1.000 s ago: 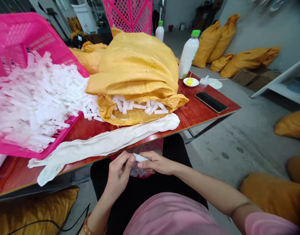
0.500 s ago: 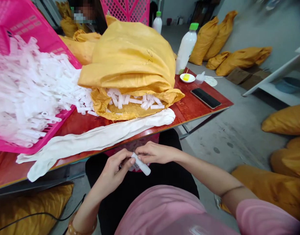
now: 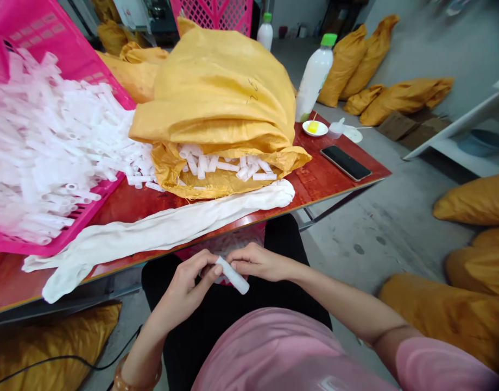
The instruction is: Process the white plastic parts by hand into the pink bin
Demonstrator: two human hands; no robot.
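Note:
Over my lap, my left hand (image 3: 194,279) pinches a short white plastic tube (image 3: 233,276) near its upper end, thumb on top. The tube tilts, its lower end pointing down and to the right. My right hand (image 3: 259,262) is closed at the tube's upper right side, its fingertips against it and partly hidden behind. Beyond my hands, under the table edge, a pink container (image 3: 249,234) with more white pieces shows in part. On the table, similar tubes spill from the mouth of a yellow woven sack (image 3: 216,92).
A tipped pink basket (image 3: 80,214) heaped with tubes stands left on the red table (image 3: 310,182). White cloth (image 3: 168,220) lies along the front edge. A phone (image 3: 346,162), a small dish (image 3: 320,130) and a green-capped bottle (image 3: 315,76) sit right. Full sacks (image 3: 448,309) stand on the floor.
My right fingers have shifted slightly along the upper end of the tube, which stays in my left hand. The person at the back left is no longer visible there.

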